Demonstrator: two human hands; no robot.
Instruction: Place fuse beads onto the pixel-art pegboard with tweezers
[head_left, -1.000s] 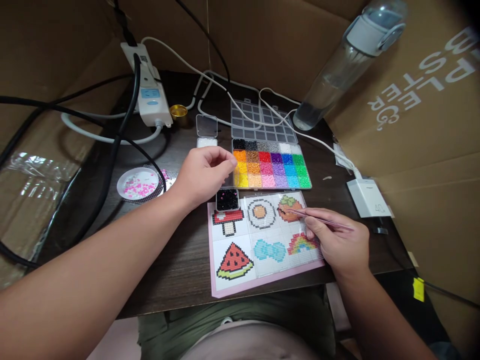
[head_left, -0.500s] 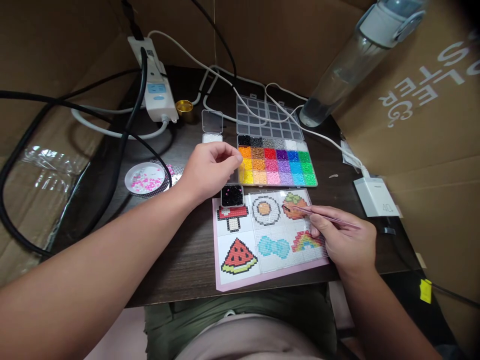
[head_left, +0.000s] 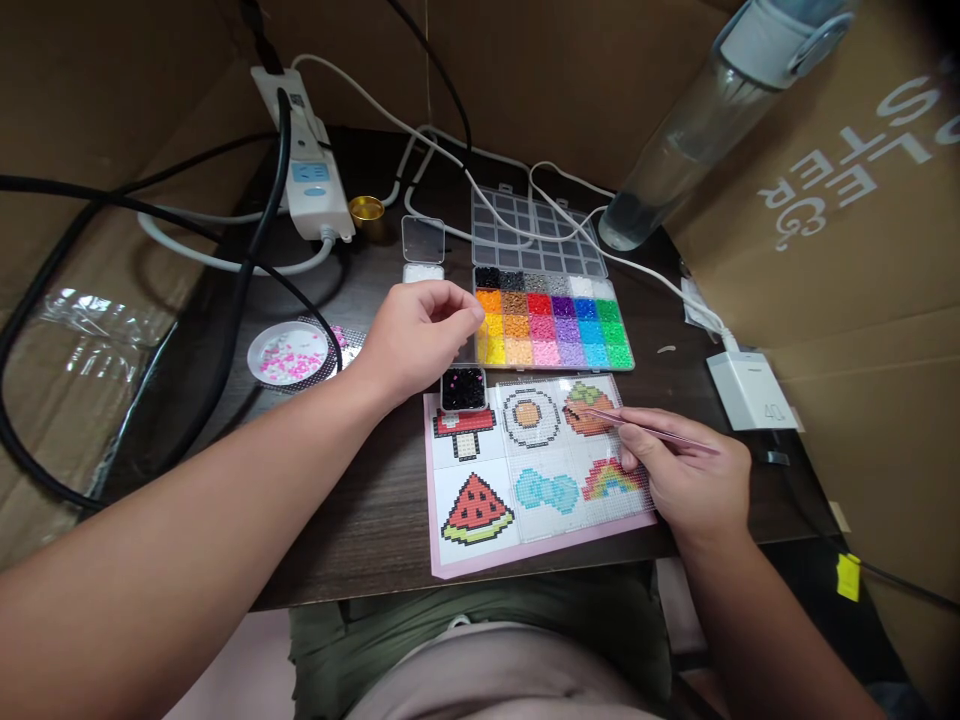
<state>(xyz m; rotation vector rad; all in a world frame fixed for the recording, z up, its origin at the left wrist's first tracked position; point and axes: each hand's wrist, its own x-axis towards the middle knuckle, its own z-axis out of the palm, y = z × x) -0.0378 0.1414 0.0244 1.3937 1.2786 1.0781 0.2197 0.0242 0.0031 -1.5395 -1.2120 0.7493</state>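
My right hand [head_left: 694,475] grips pink tweezers [head_left: 660,432]; their tips are over the orange fruit pattern [head_left: 590,412], where a few dark beads show. Beneath lies a pattern sheet [head_left: 472,565] with a pink border, with a clear pegboard [head_left: 544,525] over its right part. Pinched together, the fingers of my left hand [head_left: 427,335] are at the upper edge of the clear lid [head_left: 469,350] of a small box of black beads [head_left: 463,388]. A few pink beads are mixed among the black ones. That box overlaps the sheet's top edge.
Behind is an open compartment case [head_left: 540,305] of coloured beads. A white dish [head_left: 259,365] with pink and white beads stands left, near a gold cup [head_left: 367,212] and a power strip [head_left: 315,190]. A water bottle [head_left: 675,150] and a white charger [head_left: 750,392] are right; cables cross the table.
The whole view has shifted very slightly. Both hands hold nearly the same positions, with the tweezer tips still over the orange fruit pattern.
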